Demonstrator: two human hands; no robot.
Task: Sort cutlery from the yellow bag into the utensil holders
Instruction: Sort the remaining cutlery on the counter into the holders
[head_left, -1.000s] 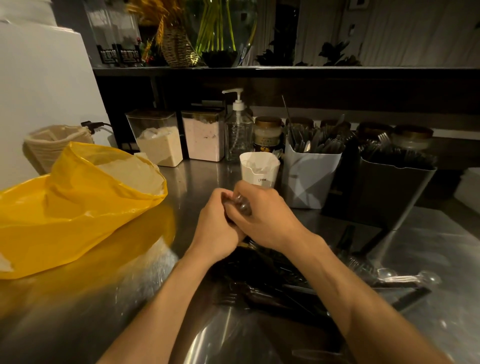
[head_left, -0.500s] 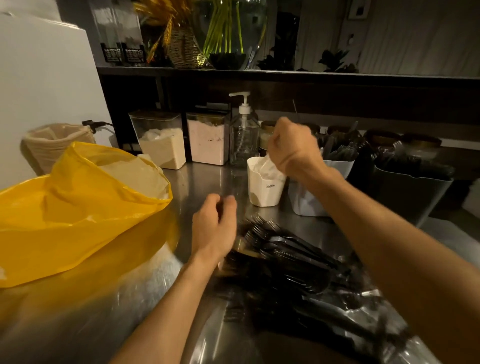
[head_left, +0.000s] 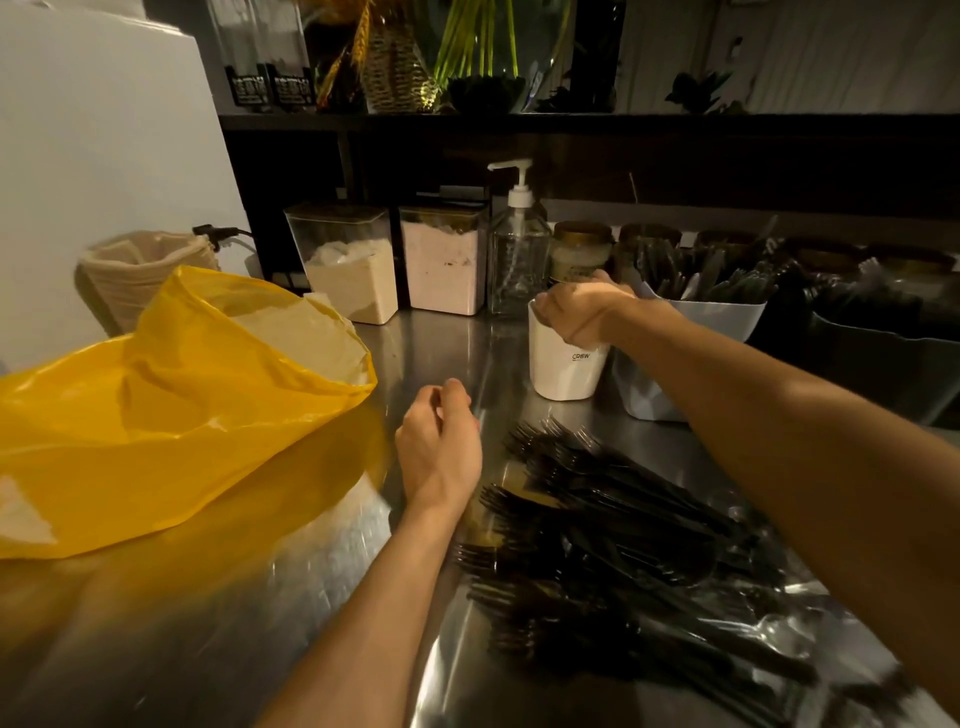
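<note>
A crumpled yellow bag (head_left: 171, 415) lies open on the left of the steel counter (head_left: 322, 561). To its right, a pile of black plastic forks (head_left: 613, 540) is spread over clear wrapping. My left hand (head_left: 441, 447) hovers between bag and pile, fingers loosely curled, holding nothing. My right hand (head_left: 582, 312) sits on top of the white cup (head_left: 561, 371), fingers curled down over its mouth; anything in them is hidden. Right of the cup stand a pale grey utensil holder (head_left: 722, 317) full of dark cutlery and a dark holder (head_left: 883, 364).
Two clear canisters of powder (head_left: 353, 270) (head_left: 444, 265), a pump bottle (head_left: 517, 249) and lidded jars (head_left: 579, 249) line the back. A beige stack of filters (head_left: 130, 270) stands behind the bag. A clear plastic spoon (head_left: 779, 631) lies near the pile's right end.
My hands parted from a joint grip over the pile. The right hand rose toward the grey holder, then dropped onto the white cup. The left hand stayed low by the forks.
</note>
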